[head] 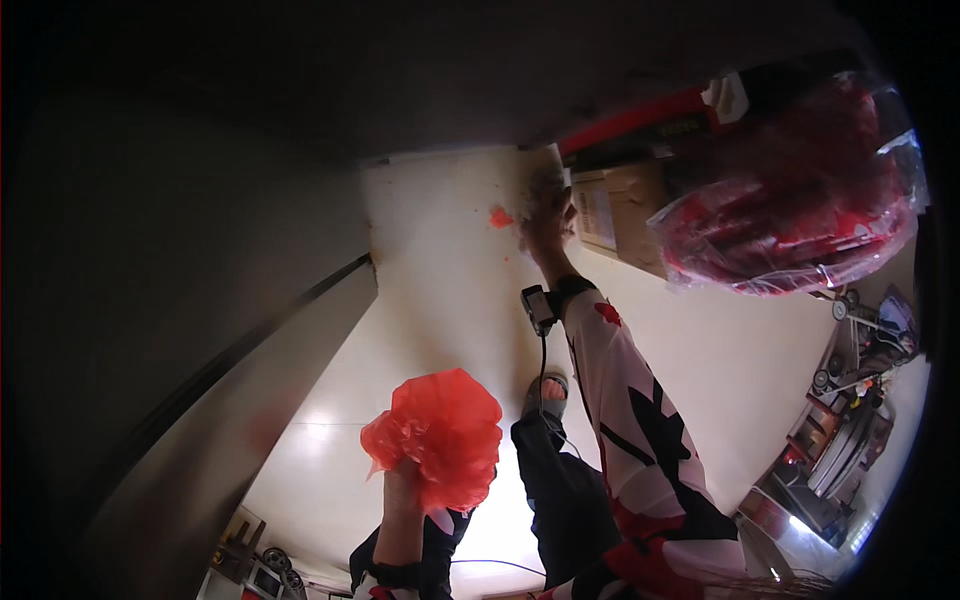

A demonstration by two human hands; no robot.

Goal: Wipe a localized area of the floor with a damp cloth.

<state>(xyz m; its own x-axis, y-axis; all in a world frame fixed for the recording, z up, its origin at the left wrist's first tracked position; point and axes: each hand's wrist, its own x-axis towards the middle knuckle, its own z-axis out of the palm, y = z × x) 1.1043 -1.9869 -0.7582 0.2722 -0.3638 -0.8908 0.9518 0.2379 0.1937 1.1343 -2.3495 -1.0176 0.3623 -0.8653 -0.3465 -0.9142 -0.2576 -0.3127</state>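
Observation:
A crumpled red plastic bag [450, 439] covers most of my left hand [405, 480], which grips it low in front of me. My right hand [549, 214] reaches down near the floor beside a cardboard box; it is dim and blurred, so its fingers and anything in them cannot be made out. Just left of that hand a small red scrap [500, 217] lies on the pale floor [450, 285], with tiny red specks around it. A small device on a strap [538, 309] sits at my right wrist, with a cable running down from it.
The cardboard box [637, 210] stands right of my right hand. Beyond it is a red item wrapped in clear plastic [787, 232]. A panel edge [322, 292] slants along the left. Wheeled frames [840, 360] and other goods line the far right. Darkness fills the top.

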